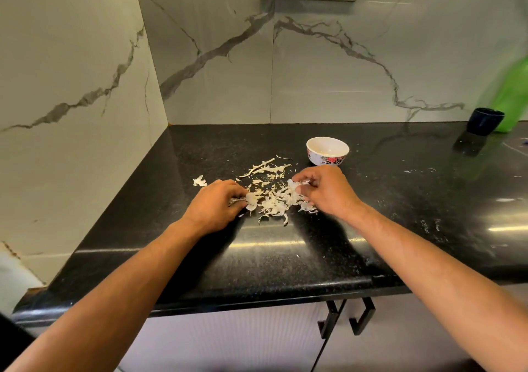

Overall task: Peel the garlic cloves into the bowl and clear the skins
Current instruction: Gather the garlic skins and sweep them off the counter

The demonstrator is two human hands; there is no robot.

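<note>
Two hands at frame center gather garlic skins on a black counter: left hand and right hand each pinch skins; bowl just above.

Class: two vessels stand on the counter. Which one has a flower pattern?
The white bowl just behind the right hand; red flowers mark its side. The dark cup far right is plain.

A glossy black speckled countertop carries a scattered heap of garlic skins at its middle, a small floral bowl just beyond (contents not visible), and a dark cup far right.
</note>
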